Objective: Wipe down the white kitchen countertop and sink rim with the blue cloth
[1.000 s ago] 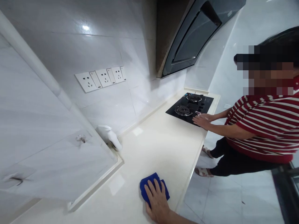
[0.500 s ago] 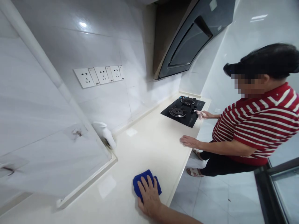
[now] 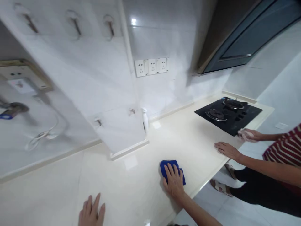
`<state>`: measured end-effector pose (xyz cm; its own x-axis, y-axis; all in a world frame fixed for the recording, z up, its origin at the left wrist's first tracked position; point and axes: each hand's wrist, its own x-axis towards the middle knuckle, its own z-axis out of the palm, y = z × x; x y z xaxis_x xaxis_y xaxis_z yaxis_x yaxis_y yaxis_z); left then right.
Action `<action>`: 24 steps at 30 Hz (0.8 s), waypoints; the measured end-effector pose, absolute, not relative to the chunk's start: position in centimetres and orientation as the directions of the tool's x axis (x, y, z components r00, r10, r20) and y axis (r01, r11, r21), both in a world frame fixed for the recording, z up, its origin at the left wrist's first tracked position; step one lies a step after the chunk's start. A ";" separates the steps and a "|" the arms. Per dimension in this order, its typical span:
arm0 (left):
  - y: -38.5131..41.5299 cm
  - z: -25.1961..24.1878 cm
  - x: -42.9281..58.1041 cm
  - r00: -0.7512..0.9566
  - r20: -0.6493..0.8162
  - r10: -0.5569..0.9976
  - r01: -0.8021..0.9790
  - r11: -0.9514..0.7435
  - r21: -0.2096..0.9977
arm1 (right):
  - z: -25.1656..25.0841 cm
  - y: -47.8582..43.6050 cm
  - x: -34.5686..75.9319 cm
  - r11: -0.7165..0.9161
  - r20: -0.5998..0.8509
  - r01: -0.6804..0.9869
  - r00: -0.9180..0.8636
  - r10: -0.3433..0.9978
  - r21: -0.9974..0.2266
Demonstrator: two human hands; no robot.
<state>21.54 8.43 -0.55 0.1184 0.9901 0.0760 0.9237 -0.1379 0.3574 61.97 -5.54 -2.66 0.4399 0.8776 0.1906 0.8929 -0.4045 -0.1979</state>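
My right hand [image 3: 174, 183] lies palm down on a folded blue cloth [image 3: 168, 164], pressing it against the cream countertop [image 3: 131, 188] near the front edge. Its fingers reach over the cloth, whose far and right edges show around them. My left hand [image 3: 90, 214] is at the bottom of the view, over the counter to the left. Its fingers are apart and nothing is in it; the wrist is cut off by the frame.
A black two-burner gas stove [image 3: 228, 114] sits in the counter under a range hood [image 3: 249, 37]. A co-worker's hand [image 3: 228, 150] rests on the counter; the other hand [image 3: 251, 135] holds a pale cloth by the stove. A white bottle [image 3: 145, 121] stands behind the tiled partition [image 3: 105, 91].
The view has swung left, bringing hooks, a tap and my left hand into sight. My right hand stays on the blue cloth. The co-worker's cloth has moved to the stove's near corner.
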 end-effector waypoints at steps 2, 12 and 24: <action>6.8 -0.2 18.9 0.096 0.041 0.995 0.941 -0.104 0.321 | -2.3 -5.2 61.4 -0.427 0.181 0.893 0.448 0.876 -0.144; -6.0 2.1 8.6 -0.526 -0.059 0.848 0.814 0.523 0.253 | 0.0 4.8 59.2 -0.260 0.052 0.963 0.264 0.963 -0.070; -7.5 0.1 8.9 -0.559 0.012 0.829 0.803 0.538 0.259 | 0.8 0.8 38.9 0.453 -0.002 0.780 -0.503 0.864 -0.431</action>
<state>8.87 -7.51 0.07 -0.5592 0.8289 0.0123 0.8026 0.5376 0.2586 38.92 0.79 0.76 -0.5028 0.8644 -0.0019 0.7803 0.4529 -0.4313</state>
